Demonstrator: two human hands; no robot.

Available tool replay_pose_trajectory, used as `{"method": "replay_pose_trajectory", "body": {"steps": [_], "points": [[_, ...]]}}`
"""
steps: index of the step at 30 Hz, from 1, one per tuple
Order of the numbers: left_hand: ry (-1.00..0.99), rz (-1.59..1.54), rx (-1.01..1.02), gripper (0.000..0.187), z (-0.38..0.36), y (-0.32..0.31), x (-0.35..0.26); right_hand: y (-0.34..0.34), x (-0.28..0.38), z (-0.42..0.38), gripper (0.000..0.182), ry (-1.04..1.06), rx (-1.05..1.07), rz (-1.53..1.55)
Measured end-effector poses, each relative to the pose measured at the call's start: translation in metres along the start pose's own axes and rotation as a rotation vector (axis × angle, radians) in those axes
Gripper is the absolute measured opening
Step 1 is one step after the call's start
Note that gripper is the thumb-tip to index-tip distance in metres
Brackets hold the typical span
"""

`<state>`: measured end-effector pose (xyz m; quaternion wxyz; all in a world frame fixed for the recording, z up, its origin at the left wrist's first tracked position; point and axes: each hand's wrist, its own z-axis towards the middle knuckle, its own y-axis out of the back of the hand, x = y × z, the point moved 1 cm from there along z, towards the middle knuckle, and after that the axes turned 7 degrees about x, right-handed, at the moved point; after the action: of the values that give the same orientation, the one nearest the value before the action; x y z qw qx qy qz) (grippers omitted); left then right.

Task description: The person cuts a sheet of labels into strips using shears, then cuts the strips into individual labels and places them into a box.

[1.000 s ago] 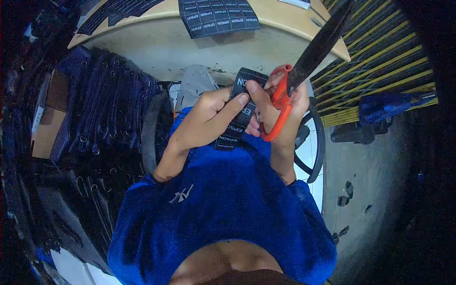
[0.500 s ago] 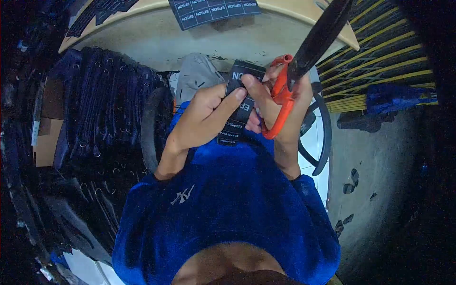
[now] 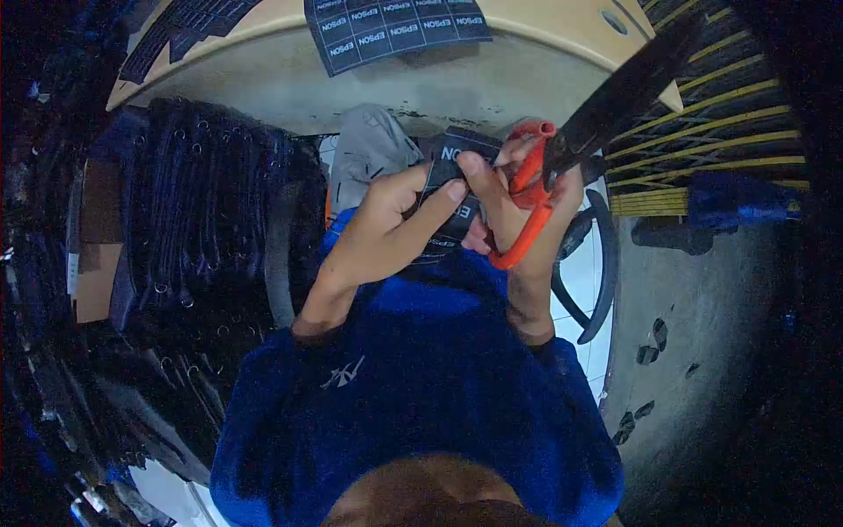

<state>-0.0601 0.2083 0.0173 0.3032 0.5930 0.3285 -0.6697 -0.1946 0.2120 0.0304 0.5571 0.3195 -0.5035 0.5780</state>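
My left hand is closed, its thumb and fingers pinching a black strip of printed EPSON labels held above my lap. The strip hangs down between both hands, and its lower part is partly hidden by my fingers. My right hand is also closed. Its thumb presses on the strip beside my left thumb, while orange-handled scissors hang around its fingers. The dark blades point up and to the right, away from the labels.
Ahead is a pale table with a curved edge, over which a sheet of EPSON labels hangs. More dark label pieces lie at its left. Dark straps with metal rings are stacked at left. Black scraps lie on the floor.
The view has shifted slightly, so the hands and scissors appear a little lower. Both hands still pinch the strip, whose lower end now shows less.
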Motion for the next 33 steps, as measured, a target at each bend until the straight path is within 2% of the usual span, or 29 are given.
{"method": "replay_pose_trajectory", "body": {"steps": [3,4,8,11,14,16,19,20,23,25,27,29,31,33], "points": [[-0.063,-0.102,-0.003,0.018,0.013,-0.001,0.006,0.006,-0.005,0.013,0.044,-0.042,0.037,-0.165],[-0.058,-0.081,-0.011,0.018,0.016,-0.001,0.007,0.008,-0.009,0.017,0.045,0.028,0.041,-0.177],[0.003,-0.267,0.080,0.020,0.025,-0.002,0.011,0.013,-0.016,0.022,0.044,-0.004,-0.001,-0.217],[-0.014,-0.201,0.045,0.023,0.031,-0.002,0.017,0.019,-0.026,0.025,0.043,0.069,-0.022,-0.212],[0.043,-0.211,0.093,0.025,0.030,0.002,0.021,0.021,-0.027,0.020,0.043,0.030,-0.016,-0.224],[0.080,-0.130,0.092,0.025,0.033,0.004,0.021,0.019,-0.027,0.019,0.033,-0.145,-0.071,-0.075],[0.134,-0.103,0.097,0.022,0.037,0.007,0.022,0.025,-0.032,0.024,0.033,-0.065,-0.025,-0.140],[0.136,-0.103,0.096,0.022,0.037,0.007,0.023,0.025,-0.033,0.023,0.034,-0.128,-0.045,-0.094],[0.087,-0.066,0.061,0.024,0.037,0.007,0.025,0.026,-0.044,0.021,0.040,-0.049,-0.031,-0.187],[0.097,-0.084,-0.045,0.024,0.039,0.006,0.035,0.021,-0.040,0.021,0.040,-0.097,-0.084,-0.161],[0.130,-0.042,-0.068,0.024,0.039,0.011,0.046,0.020,-0.045,0.022,0.039,-0.163,-0.128,-0.185],[0.095,0.058,-0.091,0.023,0.042,0.012,0.047,0.019,-0.048,0.022,0.038,-0.123,-0.113,-0.199],[0.069,0.008,-0.112,0.022,0.045,0.008,0.033,0.020,-0.050,0.022,0.037,-0.080,-0.094,-0.214],[0.142,-0.049,-0.113,0.022,0.045,0.010,0.031,0.024,-0.050,0.022,0.035,-0.039,-0.033,-0.264]]}}
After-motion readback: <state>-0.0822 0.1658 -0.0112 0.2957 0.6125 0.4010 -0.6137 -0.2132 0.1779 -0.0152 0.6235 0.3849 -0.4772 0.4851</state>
